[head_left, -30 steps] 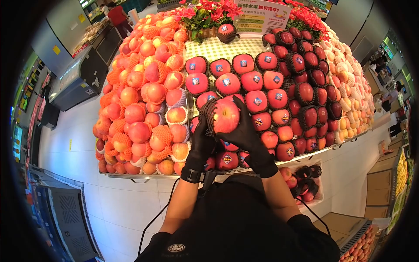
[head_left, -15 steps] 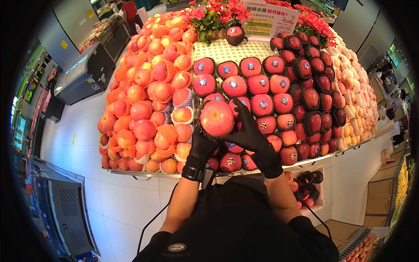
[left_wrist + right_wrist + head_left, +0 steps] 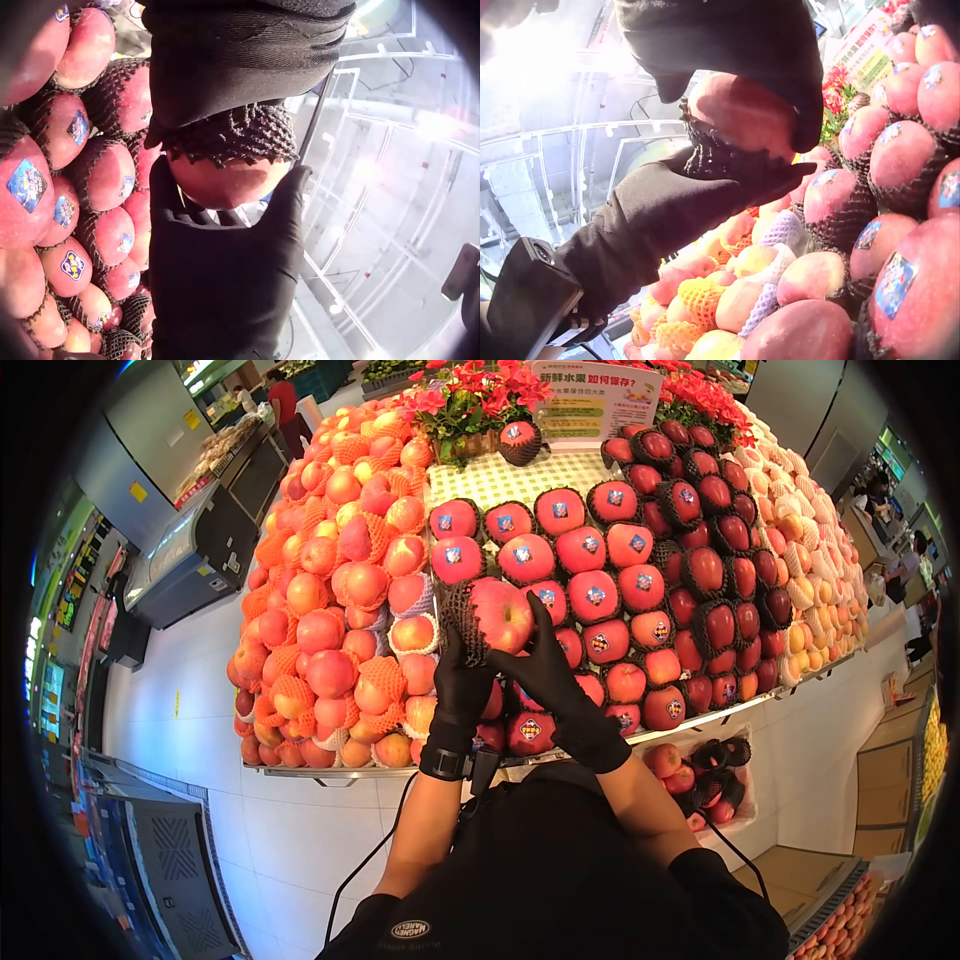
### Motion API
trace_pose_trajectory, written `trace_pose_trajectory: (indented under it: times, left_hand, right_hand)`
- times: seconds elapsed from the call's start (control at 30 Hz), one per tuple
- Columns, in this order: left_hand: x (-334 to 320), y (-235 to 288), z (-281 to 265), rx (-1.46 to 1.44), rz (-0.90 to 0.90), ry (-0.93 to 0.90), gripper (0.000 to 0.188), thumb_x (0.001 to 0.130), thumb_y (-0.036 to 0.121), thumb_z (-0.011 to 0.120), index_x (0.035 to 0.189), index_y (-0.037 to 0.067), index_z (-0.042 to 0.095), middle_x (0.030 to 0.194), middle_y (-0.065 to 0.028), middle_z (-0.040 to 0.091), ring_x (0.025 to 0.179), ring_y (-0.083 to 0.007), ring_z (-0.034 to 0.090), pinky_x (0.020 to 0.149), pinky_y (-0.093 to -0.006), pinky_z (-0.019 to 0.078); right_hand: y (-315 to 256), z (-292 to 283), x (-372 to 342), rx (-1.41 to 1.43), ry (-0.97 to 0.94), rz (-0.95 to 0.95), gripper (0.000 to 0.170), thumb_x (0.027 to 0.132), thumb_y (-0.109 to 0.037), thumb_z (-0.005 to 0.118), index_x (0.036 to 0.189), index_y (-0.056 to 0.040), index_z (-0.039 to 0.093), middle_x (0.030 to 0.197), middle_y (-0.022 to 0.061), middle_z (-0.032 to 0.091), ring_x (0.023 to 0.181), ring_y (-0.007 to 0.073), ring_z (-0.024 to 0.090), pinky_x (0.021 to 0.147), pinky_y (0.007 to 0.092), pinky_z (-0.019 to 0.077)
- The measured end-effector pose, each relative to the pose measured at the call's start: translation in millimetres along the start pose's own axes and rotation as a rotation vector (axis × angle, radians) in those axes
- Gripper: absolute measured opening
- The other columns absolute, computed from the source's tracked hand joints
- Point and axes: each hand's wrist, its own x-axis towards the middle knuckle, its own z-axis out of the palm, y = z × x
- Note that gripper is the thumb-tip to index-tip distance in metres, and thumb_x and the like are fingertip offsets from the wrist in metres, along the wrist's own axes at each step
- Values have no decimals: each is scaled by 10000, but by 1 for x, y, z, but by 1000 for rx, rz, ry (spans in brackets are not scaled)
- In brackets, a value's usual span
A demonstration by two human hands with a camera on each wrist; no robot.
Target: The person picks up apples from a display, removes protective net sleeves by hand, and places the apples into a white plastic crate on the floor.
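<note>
Between my two black-gloved hands is a large red apple [image 3: 503,615], its left side covered by a black foam net [image 3: 462,622]. My left hand [image 3: 463,688] grips it through the net from the left and below. My right hand [image 3: 548,682] holds the bare side, thumb low and fingers round the right edge. In the left wrist view the net [image 3: 232,135] sleeves one half of the apple [image 3: 225,182], and the other half is bare. In the right wrist view my left hand [image 3: 682,199] lies under the netted part. Stickered apples [image 3: 590,595] in black nets lie just beyond.
Orange-netted apples [image 3: 330,670] are heaped on the left, dark red apples [image 3: 705,570] and pale netted fruit [image 3: 800,560] on the right. Red flowers [image 3: 480,400] and a sign [image 3: 595,405] stand behind. A crate of apples [image 3: 700,780] sits below the front edge.
The apple has turned in my hands: half a second ago its bare end faced up with the net out of sight, and now the net shows on its left again. Both hands keep hold.
</note>
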Motion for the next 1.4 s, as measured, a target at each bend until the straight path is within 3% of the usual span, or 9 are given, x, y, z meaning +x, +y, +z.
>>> trace_pose_trajectory:
  times: [0.37, 0.63, 0.77, 0.87, 1.0, 1.2, 1.23, 1.3, 1.4]
  left_hand:
    - [-2, 3, 5, 82, 58, -69, 506, 1023, 363, 366, 1431, 65, 355, 1410, -115, 439, 1303, -291, 411, 1107, -451, 324]
    - [-11, 21, 18, 55, 6, -41, 578, 1003, 442, 382, 1457, 93, 302, 1433, -131, 408, 1297, -321, 418, 1078, -486, 364]
    - [-13, 26, 8, 168, 62, 52, 563, 1013, 433, 364, 1455, 91, 296, 1403, -136, 432, 1246, -305, 468, 1023, -452, 436]
    - [-15, 22, -3, 511, 176, 46, 550, 1017, 426, 355, 1447, 85, 312, 1382, -130, 454, 1233, -297, 477, 1028, -442, 427]
    - [-19, 24, 9, 71, 30, 10, 510, 1022, 395, 363, 1419, 75, 364, 1355, -114, 486, 1221, -284, 481, 1048, -437, 388]
    - [-17, 18, -9, -3, -86, 34, 459, 1020, 343, 391, 1363, 40, 441, 1326, -106, 522, 1205, -254, 494, 1060, -400, 362]
    - [-18, 15, -16, 645, 135, -81, 442, 1011, 286, 419, 1380, 42, 420, 1326, -111, 519, 1173, -280, 538, 1005, -410, 447]
    - [-14, 13, -17, 264, -39, 22, 438, 1011, 301, 427, 1358, 35, 445, 1287, -100, 554, 1136, -248, 552, 980, -382, 443]
    - [-9, 12, -14, 157, -117, 72, 436, 1008, 309, 437, 1345, 33, 461, 1257, -91, 577, 1105, -227, 567, 950, -364, 453]
  right_hand:
    - [19, -30, 10, 113, 60, 92, 791, 834, -330, 701, 1420, -1, 283, 1360, 172, 414, 1253, 267, 444, 1023, 387, 412]
    - [16, -64, 17, 1214, -34, 431, 654, 842, -263, 689, 1368, -53, 361, 1276, 155, 501, 1173, 269, 542, 924, 407, 514]
    - [3, -76, 16, 1172, -59, 397, 655, 931, -565, 382, 1387, -96, 361, 1365, 146, 432, 1217, 329, 494, 904, 528, 494]
    - [3, -83, 13, 619, 63, 136, 716, 825, -458, 580, 1385, -83, 339, 1353, 150, 430, 1218, 303, 493, 917, 495, 496]
    - [5, -84, 4, -125, 207, -201, 914, 683, -316, 845, 1381, -65, 310, 1337, 155, 426, 1219, 269, 491, 933, 451, 499]
    - [-12, -82, 2, -274, 248, -231, 972, 622, -215, 897, 1373, -41, 305, 1343, 165, 427, 1205, 277, 509, 979, 432, 479]
    - [-18, -81, 2, -279, 238, -228, 927, 625, -191, 891, 1351, -36, 336, 1306, 153, 467, 1178, 261, 529, 966, 420, 484]
    - [-39, -77, 0, -288, 220, -221, 838, 630, -144, 879, 1305, -24, 397, 1234, 130, 547, 1123, 230, 569, 941, 395, 494]
    - [-35, -83, -6, 565, -45, 115, 792, 811, -228, 731, 1421, -39, 264, 1362, 164, 425, 1256, 317, 450, 1003, 478, 449]
